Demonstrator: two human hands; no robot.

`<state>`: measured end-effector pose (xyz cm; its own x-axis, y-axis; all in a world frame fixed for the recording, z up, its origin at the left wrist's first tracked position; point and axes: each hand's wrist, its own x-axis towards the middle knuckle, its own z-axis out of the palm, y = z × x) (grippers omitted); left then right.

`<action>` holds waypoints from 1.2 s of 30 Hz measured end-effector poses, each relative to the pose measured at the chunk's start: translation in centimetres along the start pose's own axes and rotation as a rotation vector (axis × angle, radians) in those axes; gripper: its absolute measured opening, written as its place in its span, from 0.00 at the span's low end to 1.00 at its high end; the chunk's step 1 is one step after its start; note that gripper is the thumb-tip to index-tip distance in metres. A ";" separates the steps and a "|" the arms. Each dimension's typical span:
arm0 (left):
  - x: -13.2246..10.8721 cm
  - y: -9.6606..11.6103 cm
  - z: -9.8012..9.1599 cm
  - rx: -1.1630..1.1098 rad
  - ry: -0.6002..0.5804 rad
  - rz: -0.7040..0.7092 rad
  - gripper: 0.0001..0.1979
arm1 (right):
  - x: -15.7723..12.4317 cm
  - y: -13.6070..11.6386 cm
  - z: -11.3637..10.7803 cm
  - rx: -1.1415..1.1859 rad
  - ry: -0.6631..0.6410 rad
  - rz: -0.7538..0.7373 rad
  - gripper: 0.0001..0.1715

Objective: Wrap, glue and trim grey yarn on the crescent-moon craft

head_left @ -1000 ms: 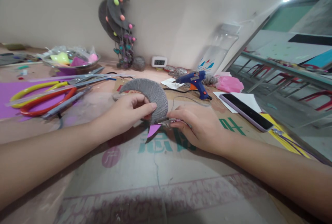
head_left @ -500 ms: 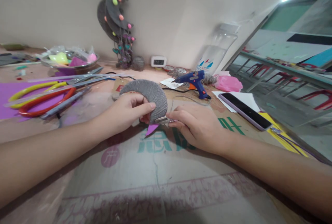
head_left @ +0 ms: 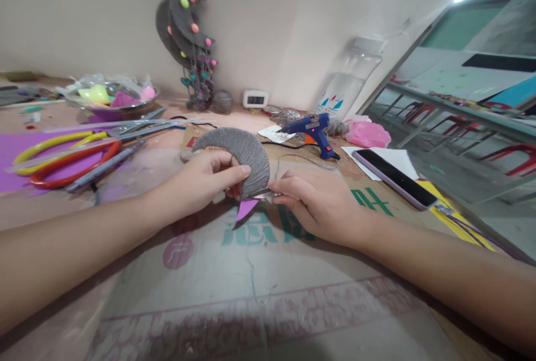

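A crescent wrapped in grey yarn (head_left: 255,154) stands above the cardboard, its bare purple tip (head_left: 246,209) pointing down. My left hand (head_left: 213,174) is closed around its inner edge, thumb pressed on the yarn. By the lower end of the wrapping, my right hand (head_left: 320,202) pinches a thin silvery piece (head_left: 263,196), mostly hidden by the fingers; its exact kind is unclear. A loose strand of grey yarn (head_left: 288,155) loops behind my right hand.
Beyond my hands lie a blue glue gun (head_left: 312,126) and a white digital clock (head_left: 255,99). Scissors with yellow and red handles (head_left: 75,163) are at left, near a metal bowl (head_left: 71,101). A phone (head_left: 393,178) lies right; a bottle (head_left: 349,79) leans against the wall.
The silvery piece at the crescent's lower edge has tilted and shows less of itself. The purple tip has shifted slightly. Both hands keep nearly the same place and grip.
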<state>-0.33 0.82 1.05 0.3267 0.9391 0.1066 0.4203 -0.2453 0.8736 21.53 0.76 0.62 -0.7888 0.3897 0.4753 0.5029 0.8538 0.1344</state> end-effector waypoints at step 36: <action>0.1 -0.2 0.1 -0.016 -0.028 -0.007 0.17 | 0.2 -0.3 0.2 -0.051 0.016 -0.049 0.11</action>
<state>-0.24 0.94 0.85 0.3477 0.9335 0.0875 0.4088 -0.2349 0.8819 21.19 0.64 0.48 -0.8075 0.3421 0.4805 0.4814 0.8529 0.2018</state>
